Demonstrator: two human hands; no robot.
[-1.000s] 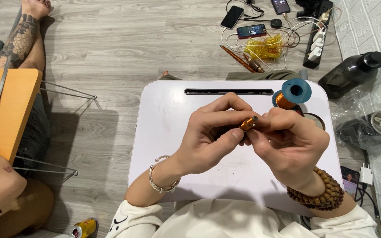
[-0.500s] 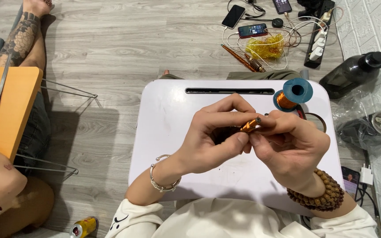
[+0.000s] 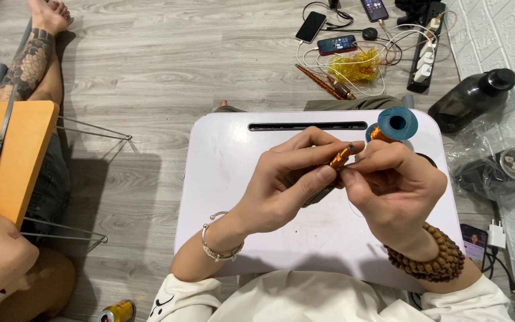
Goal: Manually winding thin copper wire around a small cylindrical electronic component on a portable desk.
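My left hand (image 3: 287,182) and my right hand (image 3: 391,185) meet above a white lap table (image 3: 233,179). Between their fingertips they pinch a short rod wound with copper-coloured wire (image 3: 340,157), tilted up to the right. The left thumb and fingers grip its lower end; the right fingers close on its upper end. A thin wire seems to run to a blue spool of copper wire (image 3: 391,126) standing at the table's far right corner. A silver bracelet is on my left wrist, a wooden bead bracelet on my right.
Another person sits at the left with a tattooed leg (image 3: 28,62) beside an orange table (image 3: 16,161) holding a dark tool. Phones (image 3: 336,43), cables, a power strip (image 3: 424,56), a dark bottle (image 3: 472,95) and a yellow wire tangle (image 3: 359,67) lie on the floor beyond.
The hands have stayed together over the table. The wound rod has turned slightly between the fingers, its tip now pointing more up to the right.
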